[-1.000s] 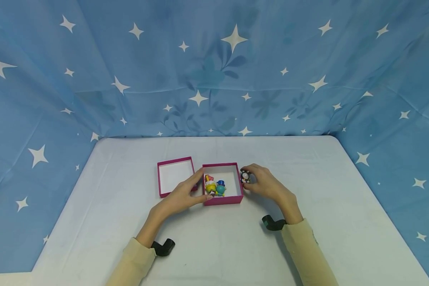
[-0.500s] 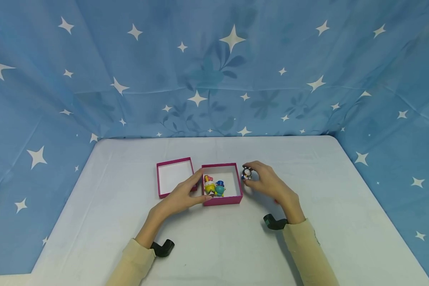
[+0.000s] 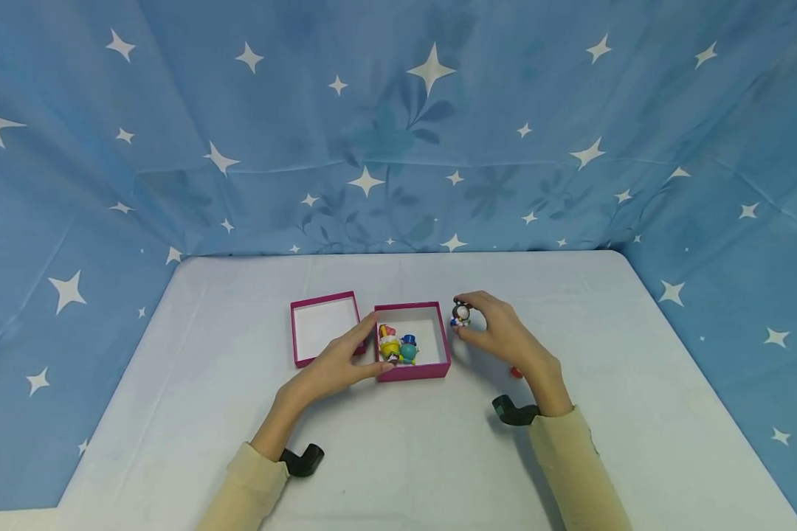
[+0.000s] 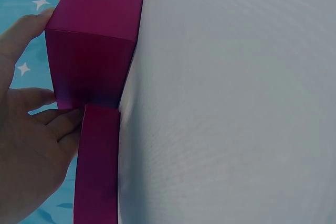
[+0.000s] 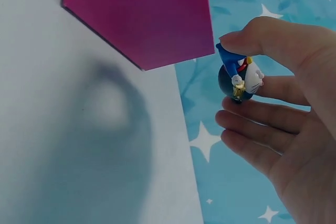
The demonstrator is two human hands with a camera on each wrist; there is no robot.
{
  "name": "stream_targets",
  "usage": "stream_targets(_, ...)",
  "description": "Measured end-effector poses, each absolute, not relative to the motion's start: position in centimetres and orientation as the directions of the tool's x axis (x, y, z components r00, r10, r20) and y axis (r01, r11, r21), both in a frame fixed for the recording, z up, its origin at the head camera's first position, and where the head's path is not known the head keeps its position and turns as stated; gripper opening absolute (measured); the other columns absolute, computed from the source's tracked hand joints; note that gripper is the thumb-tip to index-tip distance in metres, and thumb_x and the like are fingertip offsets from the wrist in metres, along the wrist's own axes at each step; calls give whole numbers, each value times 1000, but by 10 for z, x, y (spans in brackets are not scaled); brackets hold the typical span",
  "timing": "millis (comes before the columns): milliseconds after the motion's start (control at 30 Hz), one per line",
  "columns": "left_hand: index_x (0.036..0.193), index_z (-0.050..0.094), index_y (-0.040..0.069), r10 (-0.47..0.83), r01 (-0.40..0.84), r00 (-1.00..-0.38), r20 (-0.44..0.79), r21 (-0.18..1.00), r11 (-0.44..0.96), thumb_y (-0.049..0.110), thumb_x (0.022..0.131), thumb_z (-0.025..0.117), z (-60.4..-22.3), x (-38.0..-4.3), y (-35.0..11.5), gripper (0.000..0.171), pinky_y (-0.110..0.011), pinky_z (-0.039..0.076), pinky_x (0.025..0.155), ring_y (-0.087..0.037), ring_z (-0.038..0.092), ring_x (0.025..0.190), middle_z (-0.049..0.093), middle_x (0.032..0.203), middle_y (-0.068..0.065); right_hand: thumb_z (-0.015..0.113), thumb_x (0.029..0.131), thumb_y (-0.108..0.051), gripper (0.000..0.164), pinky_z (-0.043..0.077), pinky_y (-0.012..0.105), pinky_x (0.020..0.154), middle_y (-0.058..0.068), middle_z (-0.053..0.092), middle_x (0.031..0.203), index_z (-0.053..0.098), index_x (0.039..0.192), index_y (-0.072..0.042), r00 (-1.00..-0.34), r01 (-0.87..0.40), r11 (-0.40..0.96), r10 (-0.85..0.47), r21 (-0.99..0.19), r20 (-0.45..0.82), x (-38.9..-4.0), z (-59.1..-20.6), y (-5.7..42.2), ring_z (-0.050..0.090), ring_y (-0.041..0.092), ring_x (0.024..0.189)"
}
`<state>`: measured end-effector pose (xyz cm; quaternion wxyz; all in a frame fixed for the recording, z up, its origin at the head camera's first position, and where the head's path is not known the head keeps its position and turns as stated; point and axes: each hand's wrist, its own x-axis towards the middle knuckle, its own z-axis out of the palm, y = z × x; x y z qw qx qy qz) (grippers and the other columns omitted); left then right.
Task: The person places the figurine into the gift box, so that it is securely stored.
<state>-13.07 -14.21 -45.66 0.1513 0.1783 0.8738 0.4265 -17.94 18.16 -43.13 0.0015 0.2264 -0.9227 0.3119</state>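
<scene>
In the head view my left hand (image 3: 339,361) holds the left side of a magenta box (image 3: 413,373), thumb at the near corner and fingers along the left wall. Inside lie a yellow figurine (image 3: 390,348) and a teal figurine with a blue hat (image 3: 408,349). My right hand (image 3: 501,332) pinches a small black, white and blue toy figurine (image 3: 460,313) between thumb and fingertips, just right of the box. The right wrist view shows this figurine (image 5: 239,74) raised, with the other fingers spread below it.
A shallow magenta-rimmed lid (image 3: 325,298), white inside, lies left of the box. Something small and red (image 3: 516,372) shows beside my right wrist, partly hidden. The white table (image 3: 398,457) ends at a blue starry curtain (image 3: 398,147).
My right hand has lifted the figurine from beside the box's right wall and moved it slightly away and right. The red thing has come into sight. The left hand stays put.
</scene>
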Motion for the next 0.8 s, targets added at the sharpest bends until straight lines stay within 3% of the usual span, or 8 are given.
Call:
stream_targets(333,167,17,21,444,180,-889,-113,806,564,49,91,75,-457,-131,-142,100,-54,36,120,-30,27,156,19,173,0,77,91,-20,55,52,57,104,15,63,137,59,140,-2,-887,-451,684,-418,-573,197,-175,-422,177,63,35,121)
stream_targets(800,167,17,22,445,182,-888,-112,805,565,49,91,75,-456,-132,-142,99,-53,35,120,-29,27,157,19,172,0,79,91,-26,56,54,53,104,13,63,138,60,139,-5,-883,-449,677,-434,-583,177,-168,-413,162,63,32,123)
